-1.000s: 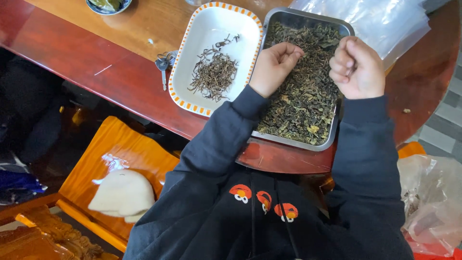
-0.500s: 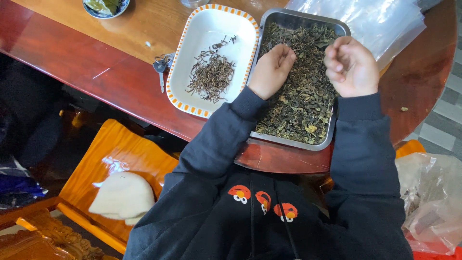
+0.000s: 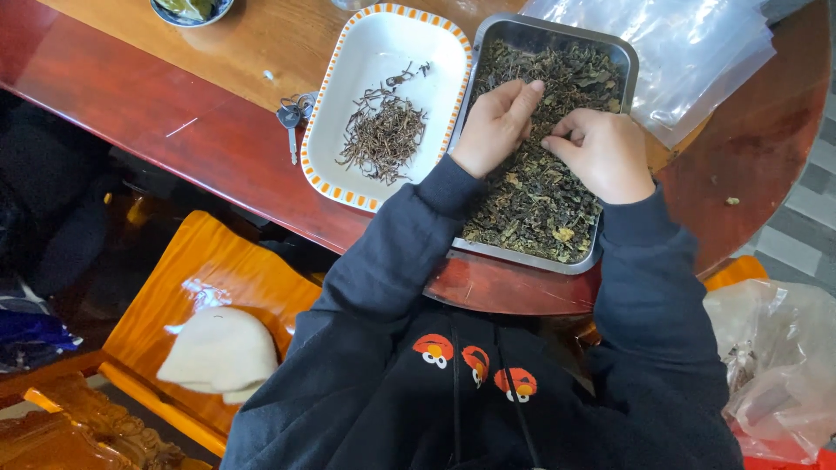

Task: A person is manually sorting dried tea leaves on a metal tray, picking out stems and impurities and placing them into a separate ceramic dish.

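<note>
Dried, dark green leaves point(image 3: 531, 187) are filling the steel tray point(image 3: 557, 35) that is sitting on the reddish wooden tabletop point(image 3: 174, 96), and we are working both hands into that heap near its middle. Our left hand point(image 3: 495, 126) is resting loosely curled on the leaves with the forefinger stretched toward the far rim, and it is grasping nothing that we can make out; our right hand point(image 3: 601, 152) is bunching its fingertips together at the leaf surface, though whether a bit is pinched between them we cannot tell. We are judging the leaves to be very light, brittle and crumbly, so a soft fingertip pinch on a single piece should serve better than a squeeze. The tray's long axis is running away from us, tilted a little to the right. Just beside it on the left, the white dish with an orange-dashed rim point(image 3: 348, 87) is lying roughly parallel, holding a small pile of thin brown stems point(image 3: 383, 135) that are pointing every which way. Keys point(image 3: 292, 113) are lying by that dish, and clear plastic bags point(image 3: 697, 52) are spreading out beyond the tray's right side.
</note>
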